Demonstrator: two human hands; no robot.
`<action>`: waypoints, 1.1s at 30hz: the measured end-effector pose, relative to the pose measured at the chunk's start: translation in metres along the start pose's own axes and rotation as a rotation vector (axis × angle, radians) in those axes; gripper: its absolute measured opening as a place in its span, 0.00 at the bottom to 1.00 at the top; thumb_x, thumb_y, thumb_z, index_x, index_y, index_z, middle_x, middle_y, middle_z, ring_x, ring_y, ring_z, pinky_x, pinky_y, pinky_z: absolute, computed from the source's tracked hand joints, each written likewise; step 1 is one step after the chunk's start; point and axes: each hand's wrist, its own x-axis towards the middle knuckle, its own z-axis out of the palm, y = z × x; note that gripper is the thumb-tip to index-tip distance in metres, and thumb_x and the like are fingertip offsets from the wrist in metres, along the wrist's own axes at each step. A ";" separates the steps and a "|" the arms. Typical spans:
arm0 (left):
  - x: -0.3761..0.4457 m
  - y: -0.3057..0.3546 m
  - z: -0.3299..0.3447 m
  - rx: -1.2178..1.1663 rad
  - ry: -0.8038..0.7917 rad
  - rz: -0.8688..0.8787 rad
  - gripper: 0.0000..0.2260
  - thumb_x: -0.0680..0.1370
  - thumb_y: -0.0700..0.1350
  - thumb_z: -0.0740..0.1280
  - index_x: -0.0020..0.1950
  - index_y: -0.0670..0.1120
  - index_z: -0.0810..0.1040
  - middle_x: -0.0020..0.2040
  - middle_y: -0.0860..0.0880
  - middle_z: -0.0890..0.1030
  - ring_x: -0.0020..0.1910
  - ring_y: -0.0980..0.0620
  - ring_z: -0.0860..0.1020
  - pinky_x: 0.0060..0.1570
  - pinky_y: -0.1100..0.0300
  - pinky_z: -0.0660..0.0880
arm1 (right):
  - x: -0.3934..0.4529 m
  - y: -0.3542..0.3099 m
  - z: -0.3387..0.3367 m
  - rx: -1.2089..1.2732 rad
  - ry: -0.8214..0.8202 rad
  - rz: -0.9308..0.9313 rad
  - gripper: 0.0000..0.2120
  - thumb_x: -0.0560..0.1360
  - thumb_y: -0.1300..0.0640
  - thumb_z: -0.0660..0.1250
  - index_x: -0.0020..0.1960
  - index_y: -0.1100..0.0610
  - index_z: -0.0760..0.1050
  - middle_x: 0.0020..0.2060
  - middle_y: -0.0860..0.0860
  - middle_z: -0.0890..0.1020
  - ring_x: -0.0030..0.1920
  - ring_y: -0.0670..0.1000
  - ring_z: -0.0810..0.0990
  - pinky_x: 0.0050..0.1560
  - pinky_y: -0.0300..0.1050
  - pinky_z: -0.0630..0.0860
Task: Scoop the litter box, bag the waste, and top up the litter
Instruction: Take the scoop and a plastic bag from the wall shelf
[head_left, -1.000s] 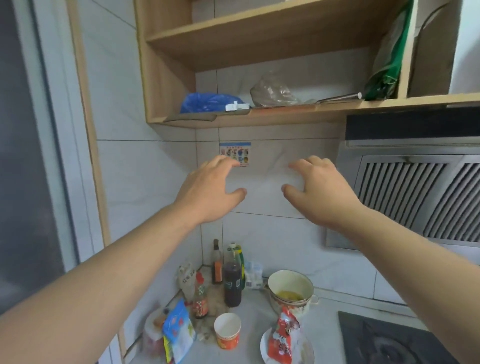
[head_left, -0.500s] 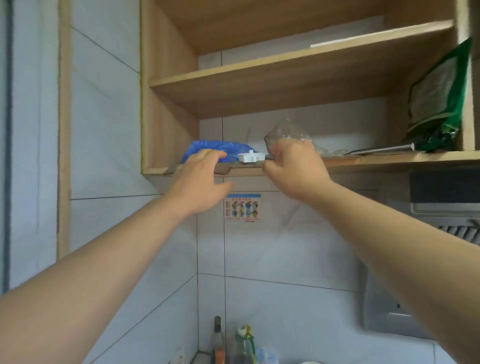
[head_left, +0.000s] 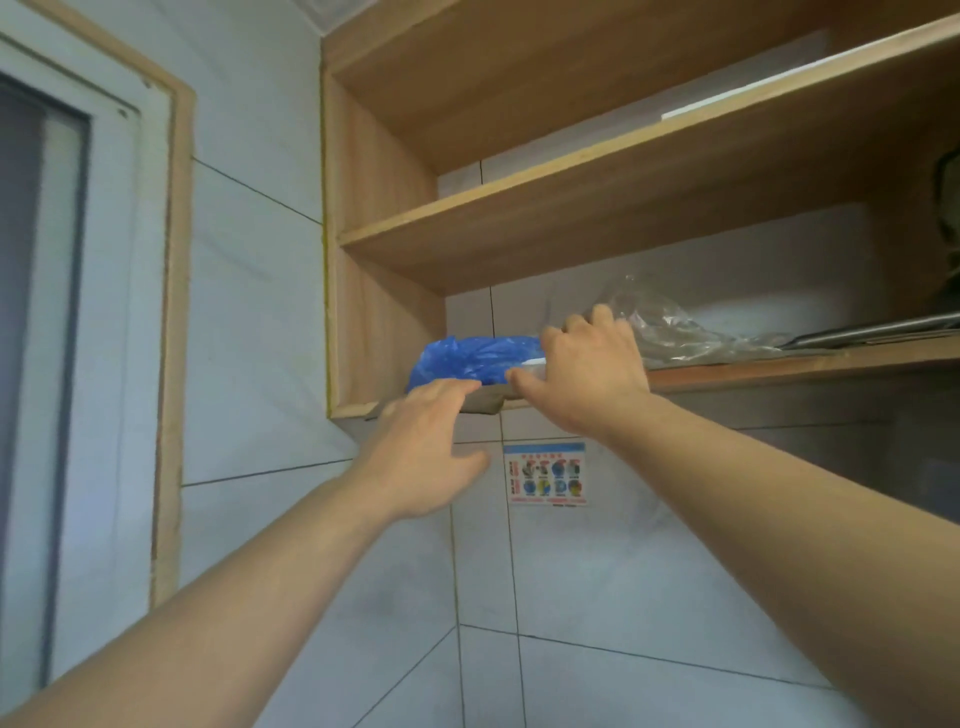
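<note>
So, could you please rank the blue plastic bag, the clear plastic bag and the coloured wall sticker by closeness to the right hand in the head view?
From the right hand:
1. Blue plastic bag, just left, touching or nearly so; the clear plastic bag, just right on the shelf, is too close to call.
2. Coloured wall sticker, below on the tiles.

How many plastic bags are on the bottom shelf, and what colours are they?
Blue bags: 1
Clear bags: 1
Total: 2
</note>
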 end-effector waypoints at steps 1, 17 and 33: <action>0.001 0.001 -0.002 0.011 0.001 -0.007 0.34 0.76 0.54 0.70 0.79 0.50 0.63 0.78 0.52 0.67 0.77 0.51 0.64 0.74 0.51 0.63 | 0.004 0.000 -0.001 -0.007 -0.011 -0.008 0.26 0.76 0.33 0.54 0.56 0.52 0.77 0.52 0.54 0.80 0.56 0.58 0.70 0.54 0.55 0.66; 0.023 0.013 0.002 -0.002 0.058 -0.076 0.30 0.76 0.57 0.70 0.76 0.53 0.66 0.74 0.56 0.71 0.74 0.55 0.67 0.73 0.53 0.65 | 0.024 0.016 0.004 0.159 -0.043 -0.023 0.16 0.74 0.49 0.65 0.34 0.54 0.64 0.33 0.52 0.69 0.43 0.57 0.68 0.44 0.48 0.64; 0.084 0.016 0.014 -1.624 0.141 -0.424 0.10 0.85 0.48 0.61 0.58 0.45 0.78 0.52 0.41 0.85 0.48 0.45 0.82 0.49 0.51 0.78 | 0.003 0.006 0.033 0.425 0.564 -0.385 0.12 0.72 0.56 0.76 0.54 0.60 0.83 0.47 0.52 0.85 0.44 0.54 0.78 0.43 0.44 0.75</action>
